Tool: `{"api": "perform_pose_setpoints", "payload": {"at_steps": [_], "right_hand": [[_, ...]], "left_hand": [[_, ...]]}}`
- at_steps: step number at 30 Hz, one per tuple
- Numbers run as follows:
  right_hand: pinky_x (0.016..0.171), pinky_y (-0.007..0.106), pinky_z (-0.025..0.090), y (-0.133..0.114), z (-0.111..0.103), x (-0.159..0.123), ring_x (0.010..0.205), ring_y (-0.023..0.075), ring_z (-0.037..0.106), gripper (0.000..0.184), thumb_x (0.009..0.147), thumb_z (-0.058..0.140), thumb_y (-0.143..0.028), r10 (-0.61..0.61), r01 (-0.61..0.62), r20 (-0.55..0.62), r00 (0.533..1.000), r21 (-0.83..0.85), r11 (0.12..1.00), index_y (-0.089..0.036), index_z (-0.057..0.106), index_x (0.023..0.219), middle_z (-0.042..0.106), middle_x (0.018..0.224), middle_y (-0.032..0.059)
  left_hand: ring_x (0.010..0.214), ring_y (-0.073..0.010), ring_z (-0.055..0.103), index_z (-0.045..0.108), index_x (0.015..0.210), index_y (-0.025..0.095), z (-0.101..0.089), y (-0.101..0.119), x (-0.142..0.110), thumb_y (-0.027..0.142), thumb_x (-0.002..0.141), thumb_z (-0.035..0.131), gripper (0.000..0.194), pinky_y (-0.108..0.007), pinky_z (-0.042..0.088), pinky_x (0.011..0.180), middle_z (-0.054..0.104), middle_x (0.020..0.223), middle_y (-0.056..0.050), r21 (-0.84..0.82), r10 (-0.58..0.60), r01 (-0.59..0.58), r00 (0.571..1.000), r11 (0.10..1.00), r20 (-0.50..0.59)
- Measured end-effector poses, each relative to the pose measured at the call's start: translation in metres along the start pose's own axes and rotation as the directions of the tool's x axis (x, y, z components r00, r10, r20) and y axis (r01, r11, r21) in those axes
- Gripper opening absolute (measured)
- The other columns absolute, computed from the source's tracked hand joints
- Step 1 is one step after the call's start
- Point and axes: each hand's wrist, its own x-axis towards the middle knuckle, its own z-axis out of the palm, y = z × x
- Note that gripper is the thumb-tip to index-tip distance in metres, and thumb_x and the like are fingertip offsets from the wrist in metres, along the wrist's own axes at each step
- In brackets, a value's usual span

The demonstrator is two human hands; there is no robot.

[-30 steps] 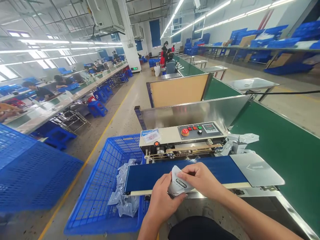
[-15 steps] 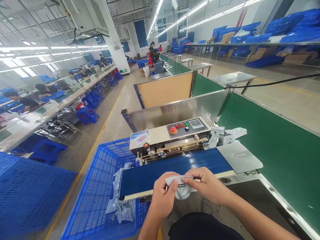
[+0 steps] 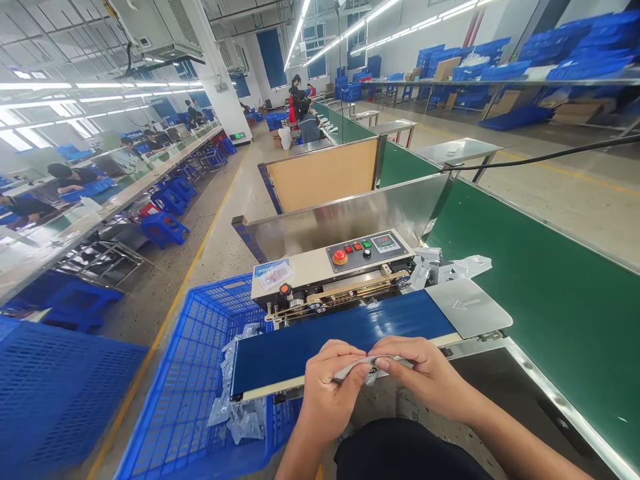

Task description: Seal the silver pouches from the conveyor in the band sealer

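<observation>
My left hand (image 3: 333,383) and my right hand (image 3: 420,373) both pinch a white plastic pouch (image 3: 367,367) between their fingertips. The pouch is squeezed thin and seen nearly edge-on, so its printed black label is mostly hidden. Both hands are just above the near edge of the dark blue conveyor belt (image 3: 340,340) of a band sealing machine (image 3: 370,253). The machine has a red stop button and a digital display. A steel feed plate with an arrow (image 3: 467,307) lies at the belt's right end.
A blue plastic crate (image 3: 185,393) holding clear plastic bags (image 3: 240,420) stands left of the belt. Green conveyor table (image 3: 540,313) runs along the right. A second blue crate (image 3: 55,400) is at lower left. Co-workers sit at long benches farther away.
The pouch has gone from a broad face showing its label to a thin, flattened edge between my fingers. My hands have moved closer together. The whole view has shifted slightly left and down.
</observation>
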Motion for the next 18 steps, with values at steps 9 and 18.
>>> {"api": "perform_pose_setpoints", "payload": {"at_steps": [9,18], "right_hand": [[0.085,0.032,0.061,0.006,-0.005,-0.006,0.091,0.021,0.075,0.028,0.103,0.069,-0.046,-0.029,0.029,0.001,1.0,0.014,0.999,-0.024,0.086,0.109,0.082,0.102,0.0076],[0.096,0.037,0.061,0.01,0.011,0.0,0.104,0.0247,0.075,0.039,0.103,0.065,-0.054,0.047,-0.051,0.044,0.998,0.077,0.996,-0.023,0.086,0.112,0.082,0.114,0.0109]], "left_hand": [[0.088,-0.0198,0.075,0.087,0.114,0.03,0.002,0.002,-0.001,0.017,0.1,0.073,0.024,-0.032,0.06,0.078,0.086,0.098,-0.006,0.002,0.159,-0.159,0.987,0.987,-0.019],[0.076,-0.0201,0.072,0.09,0.085,0.023,0.004,-0.011,-0.004,0.036,0.09,0.087,0.014,-0.029,0.057,0.068,0.082,0.083,-0.009,-0.142,-0.141,0.122,0.982,0.982,-0.129]]}}
